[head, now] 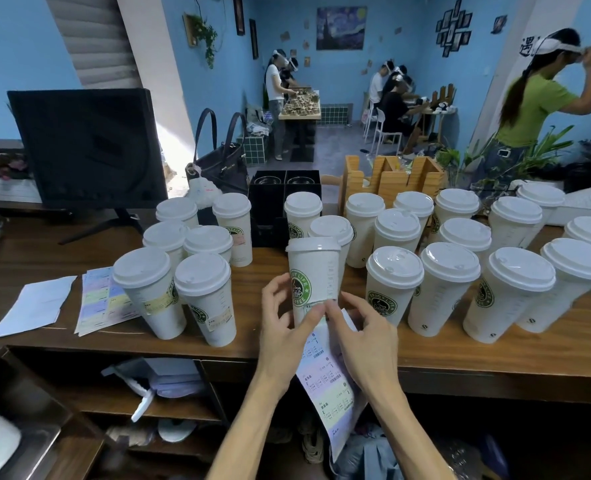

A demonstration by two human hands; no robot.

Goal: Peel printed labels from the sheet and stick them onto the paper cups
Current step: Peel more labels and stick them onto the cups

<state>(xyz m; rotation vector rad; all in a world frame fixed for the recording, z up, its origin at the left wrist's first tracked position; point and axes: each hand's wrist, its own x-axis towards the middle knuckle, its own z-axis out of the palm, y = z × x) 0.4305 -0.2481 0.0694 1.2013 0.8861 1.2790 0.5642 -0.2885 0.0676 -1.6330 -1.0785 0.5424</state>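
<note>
Head view, labelling in progress. The left hand (280, 327) and right hand (363, 334) meet at the lower wall of a tall white paper cup with a white plastic lid and a green round logo (313, 271), which is at the near edge of the brown wooden counter (495, 355); whether it rests there or is lifted cannot be told. The fingers (334, 315) of the right hand are curled and pinch at a small pale printed label (316, 311) lying against the cup just below the logo, while the left thumb presses on the same spot. A long pastel-printed label sheet (328, 379) hangs from under the hands, past the counter edge; which hand holds it cannot be told.

Step in hand, as judged: applying one label to this cup. The next move calls for smoothing the label flat against the curved wall without creasing it, then setting the cup aside and peeling another label.

Counts:
- Lidded cups besides the one in hand: about six to the left, three of them plainly bearing labels; about fifteen centre and right, none with a visible label.
- Label sheets: one in hand, one more pastel sheet (105, 299) flat on the counter at left.
- One plain white paper sheet (32, 306) beside it.
</note>
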